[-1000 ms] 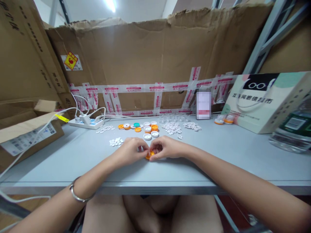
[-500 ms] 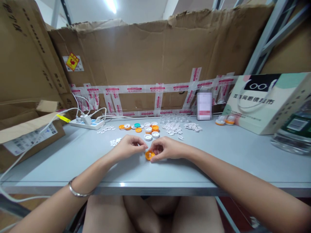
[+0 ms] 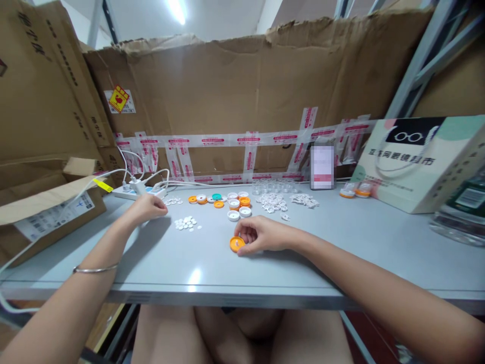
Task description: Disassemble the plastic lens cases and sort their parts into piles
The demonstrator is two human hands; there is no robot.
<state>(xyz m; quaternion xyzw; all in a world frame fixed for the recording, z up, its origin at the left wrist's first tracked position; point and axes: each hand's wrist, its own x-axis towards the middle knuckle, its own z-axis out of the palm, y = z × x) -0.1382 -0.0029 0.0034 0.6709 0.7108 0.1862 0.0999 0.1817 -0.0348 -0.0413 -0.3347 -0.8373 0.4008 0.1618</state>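
Note:
My right hand grips the rim of a round orange plastic cap on the table, thumb in front and fingers behind. A small pale piece stands in the cap's middle. Off to the left, my left hand has its fingers bent and drawn together, beside a scatter of thin white discs. Whatever its fingertips may hold is hidden. Between the hands lies a pile of small white round pieces. Behind the orange cap are several white cups and orange caps, plus a green one.
White plastic parts lie in heaps before clear cups. A phone leans on the cardboard at the back. A power strip and open carton sit left; a paper bag and large bottle stand right.
My left hand has moved away from the orange cap, leftward to the thin white discs. My right hand keeps hold of the cap in nearly the same place. The view has shifted slightly.

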